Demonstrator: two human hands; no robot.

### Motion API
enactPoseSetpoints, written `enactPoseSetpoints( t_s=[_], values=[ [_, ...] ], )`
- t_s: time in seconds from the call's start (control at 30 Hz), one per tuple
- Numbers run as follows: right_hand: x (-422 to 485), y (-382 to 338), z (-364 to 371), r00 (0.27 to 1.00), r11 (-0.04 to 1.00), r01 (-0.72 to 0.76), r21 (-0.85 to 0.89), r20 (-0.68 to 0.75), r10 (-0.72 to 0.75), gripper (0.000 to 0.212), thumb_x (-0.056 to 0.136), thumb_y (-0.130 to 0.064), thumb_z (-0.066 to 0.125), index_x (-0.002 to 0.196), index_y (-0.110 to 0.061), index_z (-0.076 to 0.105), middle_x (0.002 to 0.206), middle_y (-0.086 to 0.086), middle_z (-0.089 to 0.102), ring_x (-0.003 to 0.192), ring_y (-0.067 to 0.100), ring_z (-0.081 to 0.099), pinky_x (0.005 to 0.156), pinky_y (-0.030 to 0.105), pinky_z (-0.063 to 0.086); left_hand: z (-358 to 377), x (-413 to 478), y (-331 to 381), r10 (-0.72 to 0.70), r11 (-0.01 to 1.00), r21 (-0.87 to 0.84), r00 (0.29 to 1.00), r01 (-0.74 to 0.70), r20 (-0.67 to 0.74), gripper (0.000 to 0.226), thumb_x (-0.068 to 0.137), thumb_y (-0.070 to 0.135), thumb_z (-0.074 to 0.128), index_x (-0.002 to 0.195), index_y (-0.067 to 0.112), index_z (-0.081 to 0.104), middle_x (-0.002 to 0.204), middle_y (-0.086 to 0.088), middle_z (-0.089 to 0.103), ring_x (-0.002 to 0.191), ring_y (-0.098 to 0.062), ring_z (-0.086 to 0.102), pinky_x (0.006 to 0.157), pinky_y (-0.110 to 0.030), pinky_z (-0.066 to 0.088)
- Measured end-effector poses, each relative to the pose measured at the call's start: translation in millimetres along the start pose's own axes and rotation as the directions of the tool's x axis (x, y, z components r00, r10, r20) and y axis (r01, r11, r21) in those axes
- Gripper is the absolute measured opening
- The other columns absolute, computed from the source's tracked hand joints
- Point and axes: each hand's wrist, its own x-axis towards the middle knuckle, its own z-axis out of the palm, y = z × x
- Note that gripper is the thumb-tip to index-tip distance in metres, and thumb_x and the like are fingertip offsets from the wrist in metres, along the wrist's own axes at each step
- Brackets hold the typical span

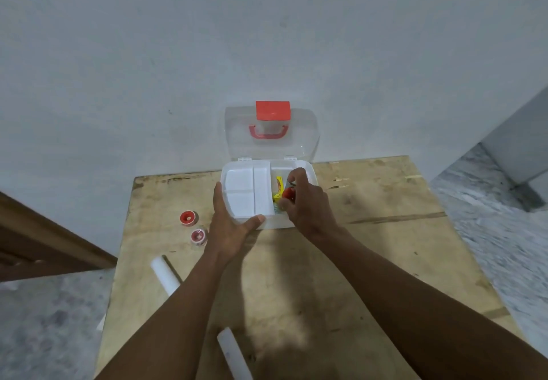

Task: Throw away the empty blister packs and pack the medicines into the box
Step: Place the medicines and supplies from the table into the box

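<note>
A white medicine box (310,172) stands open at the far middle of the wooden table (370,261), its clear lid (302,133) with red latch and handle leaning upright against the wall. A white divided tray (246,194) fills the box's left part. My left hand (229,225) grips the box's near left corner, thumb on the rim. My right hand (305,201) reaches into the right compartment, fingers closed on a small red item (288,193). A yellow packet (278,188) lies in that compartment beside it.
Two small round red-capped containers (186,217) (198,236) sit on the table left of the box. A white roll (164,273) lies near the left edge, and another white tube (234,353) near the front. The floor drops away on both sides.
</note>
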Motion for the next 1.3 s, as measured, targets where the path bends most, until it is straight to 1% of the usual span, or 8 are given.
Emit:
enactPoseSetpoints(
  t_s=[0.17, 0.33, 0.47, 0.53, 0.77, 0.93, 1.13, 1.3],
  values=[
    [3.7, -1.3, 6.4, 1.000, 0.994, -0.023, -0.104, 0.004, 0.023, 0.016, 0.095, -0.016, 0.059, 0.108, -0.011, 0.052, 0.095, 0.009, 0.070, 0.084, 0.032, 0.064, 0.067, 0.034, 0.045, -0.2, 0.0, -1.7, -0.027, 1.000, 0.003, 1.000, 0.027, -0.005, 0.107, 0.071, 0.022, 0.086, 0.150, 0.027, 0.013, 0.138, 0.005, 0.041, 0.126, -0.020, 0.043, 0.100, -0.041, 0.048],
    [14.4, -5.9, 11.1, 0.998, 0.974, -0.061, -0.216, 0.002, 0.063, 0.012, 0.096, -0.016, 0.050, 0.104, -0.010, 0.056, 0.093, 0.017, 0.068, 0.075, 0.035, 0.059, 0.063, 0.033, 0.043, -1.0, -0.5, -1.5, -0.040, 0.999, -0.014, 0.999, 0.040, -0.002, 0.113, 0.062, 0.035, 0.084, 0.150, 0.027, 0.013, 0.139, 0.004, 0.043, 0.127, -0.019, 0.045, 0.103, -0.044, 0.047],
    [19.8, -9.2, 13.4, 0.994, 0.949, -0.103, -0.298, 0.008, 0.110, 0.012, 0.093, -0.013, 0.054, 0.101, -0.009, 0.061, 0.095, 0.016, 0.069, 0.085, 0.036, 0.065, 0.065, 0.033, 0.046, -1.1, 0.7, -3.8, -0.031, 0.999, -0.036, 1.000, 0.031, 0.000, 0.112, 0.066, 0.027, 0.086, 0.151, 0.025, 0.013, 0.139, 0.006, 0.043, 0.128, -0.018, 0.044, 0.105, -0.043, 0.045],
    [20.0, -8.8, 14.7, 0.993, 0.937, -0.104, -0.335, 0.018, 0.116, 0.013, 0.093, -0.013, 0.054, 0.101, -0.009, 0.064, 0.097, 0.014, 0.070, 0.087, 0.034, 0.066, 0.064, 0.031, 0.042, -0.7, 1.7, -4.7, -0.015, 0.999, -0.032, 1.000, 0.015, -0.008, 0.107, 0.069, 0.019, 0.087, 0.149, 0.025, 0.016, 0.129, 0.013, 0.046, 0.124, -0.016, 0.046, 0.100, -0.036, 0.048],
    [21.9, -9.1, 18.3, 0.991, 0.905, -0.104, -0.413, 0.038, 0.131, 0.016, 0.094, -0.015, 0.056, 0.104, -0.009, 0.067, 0.100, 0.011, 0.071, 0.092, 0.030, 0.069, 0.073, 0.034, 0.052, 1.3, 3.7, -3.7, 0.006, 1.000, -0.027, 0.999, -0.007, -0.035, 0.101, 0.069, 0.016, 0.087, 0.144, 0.028, 0.020, 0.117, 0.032, 0.041, 0.109, 0.003, 0.048, 0.074, -0.003, 0.046],
    [21.3, -11.0, 16.2, 0.992, 0.911, -0.095, -0.401, 0.035, 0.118, 0.015, 0.096, -0.014, 0.055, 0.107, -0.008, 0.063, 0.102, 0.012, 0.070, 0.094, 0.030, 0.068, 0.073, 0.035, 0.052, 0.6, 3.9, -4.3, 0.000, 1.000, -0.016, 1.000, -0.001, -0.027, 0.102, 0.069, 0.019, 0.087, 0.145, 0.027, 0.020, 0.121, 0.030, 0.042, 0.114, 0.009, 0.045, 0.083, -0.013, 0.048],
    [21.3, -8.8, 15.5, 0.992, 0.932, -0.104, -0.347, 0.031, 0.122, 0.015, 0.094, -0.009, 0.051, 0.108, -0.008, 0.056, 0.099, 0.014, 0.068, 0.090, 0.033, 0.065, 0.064, 0.032, 0.040, 0.3, 2.2, -3.8, 0.008, 1.000, 0.007, 1.000, -0.007, -0.018, 0.106, 0.069, 0.021, 0.088, 0.148, 0.024, 0.017, 0.131, 0.008, 0.044, 0.122, -0.014, 0.045, 0.097, -0.036, 0.051],
    [20.2, -6.2, 15.2, 0.993, 0.943, -0.094, -0.320, 0.037, 0.112, 0.013, 0.093, -0.009, 0.051, 0.105, -0.008, 0.055, 0.098, 0.015, 0.068, 0.089, 0.033, 0.065, 0.064, 0.032, 0.039, 0.2, 1.8, -4.3, -0.006, 1.000, 0.003, 1.000, 0.006, -0.018, 0.107, 0.070, 0.019, 0.087, 0.150, 0.024, 0.015, 0.123, 0.019, 0.044, 0.118, -0.010, 0.045, 0.100, -0.039, 0.050]
  ],
)
